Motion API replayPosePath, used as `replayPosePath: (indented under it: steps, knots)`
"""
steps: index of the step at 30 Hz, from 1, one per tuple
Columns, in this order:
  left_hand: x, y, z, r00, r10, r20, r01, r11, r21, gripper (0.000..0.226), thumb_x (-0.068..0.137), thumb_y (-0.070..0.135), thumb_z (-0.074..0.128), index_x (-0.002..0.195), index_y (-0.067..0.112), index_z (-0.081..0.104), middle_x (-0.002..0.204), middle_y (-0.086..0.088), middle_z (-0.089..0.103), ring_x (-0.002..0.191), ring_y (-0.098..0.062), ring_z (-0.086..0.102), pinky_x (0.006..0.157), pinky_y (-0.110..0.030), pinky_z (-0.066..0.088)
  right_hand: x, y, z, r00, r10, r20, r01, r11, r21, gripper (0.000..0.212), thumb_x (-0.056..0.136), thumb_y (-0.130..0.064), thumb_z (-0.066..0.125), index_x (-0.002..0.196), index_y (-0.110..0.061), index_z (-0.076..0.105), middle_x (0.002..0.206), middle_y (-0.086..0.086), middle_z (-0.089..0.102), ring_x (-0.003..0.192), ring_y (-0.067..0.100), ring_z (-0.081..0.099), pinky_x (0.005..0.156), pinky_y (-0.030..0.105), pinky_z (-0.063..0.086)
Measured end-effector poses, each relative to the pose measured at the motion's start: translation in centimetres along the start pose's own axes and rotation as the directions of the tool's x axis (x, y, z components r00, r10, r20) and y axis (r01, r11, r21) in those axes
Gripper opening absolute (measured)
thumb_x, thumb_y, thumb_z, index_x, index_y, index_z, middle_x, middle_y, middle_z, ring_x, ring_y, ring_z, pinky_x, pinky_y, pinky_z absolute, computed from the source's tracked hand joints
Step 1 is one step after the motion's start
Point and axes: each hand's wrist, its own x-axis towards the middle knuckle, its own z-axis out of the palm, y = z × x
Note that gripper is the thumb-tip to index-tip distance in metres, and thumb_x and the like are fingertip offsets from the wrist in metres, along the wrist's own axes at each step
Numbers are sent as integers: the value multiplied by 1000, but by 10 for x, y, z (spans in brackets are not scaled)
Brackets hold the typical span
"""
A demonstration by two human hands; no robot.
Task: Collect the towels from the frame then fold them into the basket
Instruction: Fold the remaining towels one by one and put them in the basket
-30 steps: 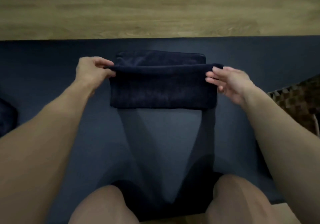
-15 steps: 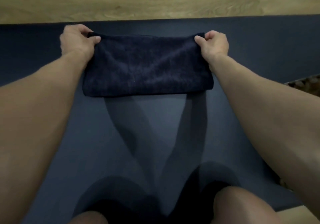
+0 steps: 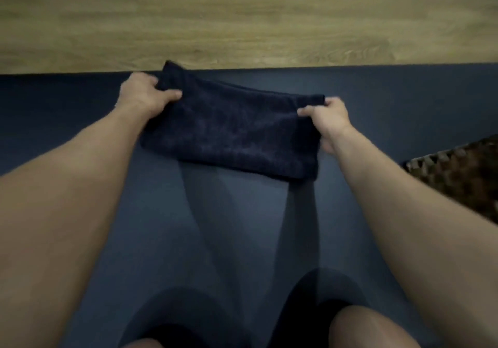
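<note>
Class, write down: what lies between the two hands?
In the head view, the towel lies between them on the mat, the left hand gripping one end and the right hand the other.

The towel (image 3: pixel 231 134), just above centre toward 12 o'clock, is dark navy cloth with a soft, fuzzy nap and a fully matt face. It lies on a dark blue-grey mat (image 3: pixel 404 105) that looks smooth and matt, perhaps foam or rubber, though the blur leaves that unsure. Beyond it at 12 o'clock the floor (image 3: pixel 242 18) is light wood-grain board with a dull sheen, and at 3 o'clock the basket (image 3: pixel 458 183) shows a coarse, rough weave of brown and tan strips.
</note>
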Motion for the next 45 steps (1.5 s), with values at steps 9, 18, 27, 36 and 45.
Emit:
replayPosePath:
  steps: [9,18,27,36,45]
  knots:
    - [-134,-29,64,987,-154,-46,135,949,-285,62,82,42,74,130,12,49,130,-13,56,117,-32,55,95,-37,44,-159,88,0,853,421,308,-395,907,-146,19,84,-8,72,93,-19,60,94,-4,71,87,12,65,63,30,54]
    - [-234,-107,73,965,-119,232,212,877,-431,29,85,23,74,110,22,61,116,0,67,108,-17,63,98,-42,51,-218,115,-4,944,152,292,-139,988,-64,51,95,-15,61,135,-37,38,107,4,71,63,20,70,55,28,55]
    - [-277,-83,56,952,277,-129,-300,775,-556,28,85,-1,69,90,26,62,105,15,70,107,-3,63,98,-28,48,-223,98,-31,946,100,309,-150,979,141,16,99,-13,54,93,-9,69,100,10,67,55,18,62,45,23,45]
    - [-264,-114,68,924,362,125,-259,832,-490,60,69,-25,60,74,35,67,104,19,67,109,-8,62,98,-32,48,-209,103,-53,860,81,504,-151,983,100,48,83,21,54,115,-14,61,104,3,75,94,19,71,64,23,53]
    - [-258,-117,67,931,359,68,-317,885,-342,48,79,-8,70,91,39,69,92,24,70,87,0,67,82,-15,52,-196,112,-39,964,25,264,-2,996,-88,7,89,-16,69,87,-11,65,65,5,69,56,10,59,49,16,43]
